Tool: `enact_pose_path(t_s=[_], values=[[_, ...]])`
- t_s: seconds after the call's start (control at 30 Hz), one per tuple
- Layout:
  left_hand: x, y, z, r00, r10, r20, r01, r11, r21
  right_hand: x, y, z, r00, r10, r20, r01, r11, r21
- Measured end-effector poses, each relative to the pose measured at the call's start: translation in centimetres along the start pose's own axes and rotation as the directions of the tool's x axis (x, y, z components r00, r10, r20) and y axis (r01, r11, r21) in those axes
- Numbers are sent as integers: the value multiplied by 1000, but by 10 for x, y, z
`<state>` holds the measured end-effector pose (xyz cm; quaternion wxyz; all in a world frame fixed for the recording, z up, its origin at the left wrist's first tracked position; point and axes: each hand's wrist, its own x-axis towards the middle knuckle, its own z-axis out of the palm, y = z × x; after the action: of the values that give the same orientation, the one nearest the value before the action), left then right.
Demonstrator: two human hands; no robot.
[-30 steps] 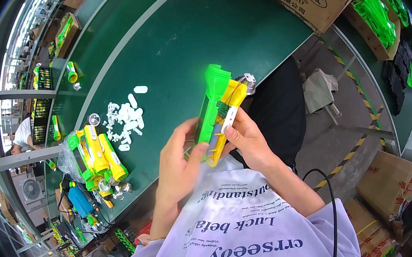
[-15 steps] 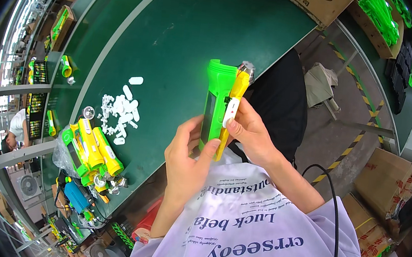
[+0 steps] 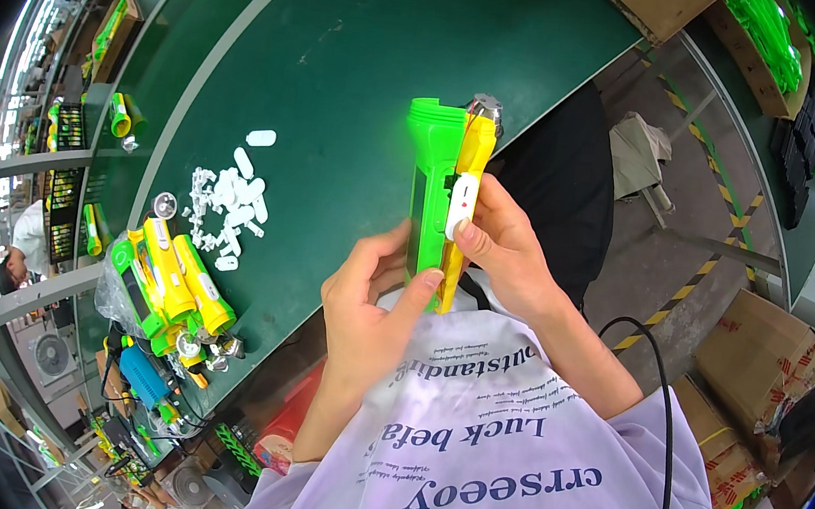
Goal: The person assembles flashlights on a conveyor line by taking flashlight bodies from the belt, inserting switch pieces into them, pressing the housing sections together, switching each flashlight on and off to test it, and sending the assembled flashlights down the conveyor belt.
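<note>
A flashlight in two long halves is held upright in front of my chest. My left hand [image 3: 375,281] is closed around the lower part of its green shell half [image 3: 438,148], thumb across the seam. On the other side, my right hand [image 3: 507,250] grips the yellow half [image 3: 480,141], its thumb near the lower end of a white switch cover [image 3: 462,206]. A clear lamp head [image 3: 485,109] tops the yellow half. The halves lie side by side, with a narrow dark gap at the middle. My left fingertips are hidden behind the green shell.
White plastic pieces [image 3: 224,201] lie in a loose pile on the green table [image 3: 325,97]. Several yellow-green flashlights [image 3: 171,284] are heaped at its left edge, beside a blue tool [image 3: 144,376]. Cardboard boxes [image 3: 765,352] stand on the right; a black cable [image 3: 661,410] hangs near my right arm.
The flashlight has moved slightly up in the view and stands a little more upright. Both hands keep their grip. The table and its things have shifted slightly up and left with the view.
</note>
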<state>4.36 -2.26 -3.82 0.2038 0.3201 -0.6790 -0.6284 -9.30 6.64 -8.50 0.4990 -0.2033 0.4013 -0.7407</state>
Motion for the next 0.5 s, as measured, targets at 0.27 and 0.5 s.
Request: enact_pose_path(t_s=[0.27,0.5], values=[[-1,3,-2,1000,-29,12,28,998,50,0,0,3,999,-25,-47,23,999,-46],[-1,1,-2,1000,-2,8,1,997,81,1,0,-1,1000,-21,-12,21,997,-73]])
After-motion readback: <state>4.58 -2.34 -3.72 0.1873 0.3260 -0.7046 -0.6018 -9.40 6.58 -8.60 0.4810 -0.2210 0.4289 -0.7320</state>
